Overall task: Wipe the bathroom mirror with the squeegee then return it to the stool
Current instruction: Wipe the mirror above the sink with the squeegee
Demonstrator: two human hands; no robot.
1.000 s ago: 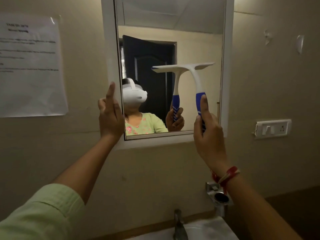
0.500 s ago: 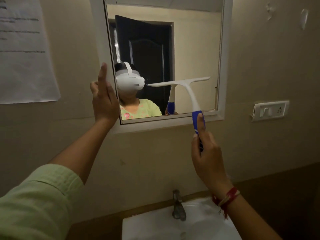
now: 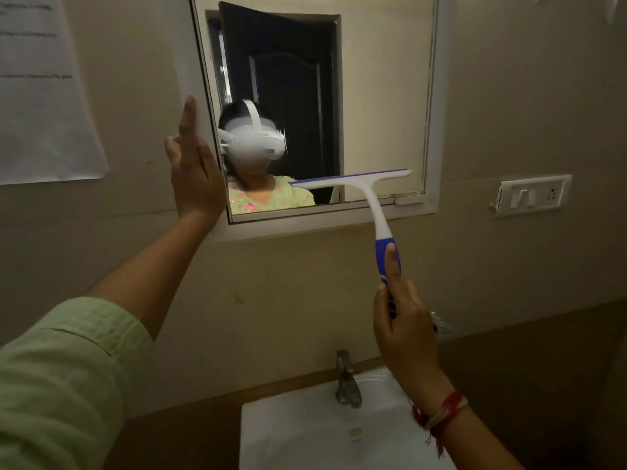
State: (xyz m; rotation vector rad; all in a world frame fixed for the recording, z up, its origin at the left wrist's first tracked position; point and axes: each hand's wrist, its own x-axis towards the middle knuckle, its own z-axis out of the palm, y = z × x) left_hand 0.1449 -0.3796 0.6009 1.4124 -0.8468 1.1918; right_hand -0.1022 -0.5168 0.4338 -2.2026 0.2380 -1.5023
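Near the mirror's point(image 3: 373, 96) lower edge, the right hand point(image 3: 403, 320) is clamped on the squeegee point(image 3: 369, 198) handle; the left hand point(image 3: 193, 171), fingers apart, steadies the frame. Keep the blade flat and pressed evenly through the bottom edge.

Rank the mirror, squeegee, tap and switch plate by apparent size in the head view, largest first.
1. mirror
2. squeegee
3. switch plate
4. tap, though it looks close to the switch plate, so that order is unsure.
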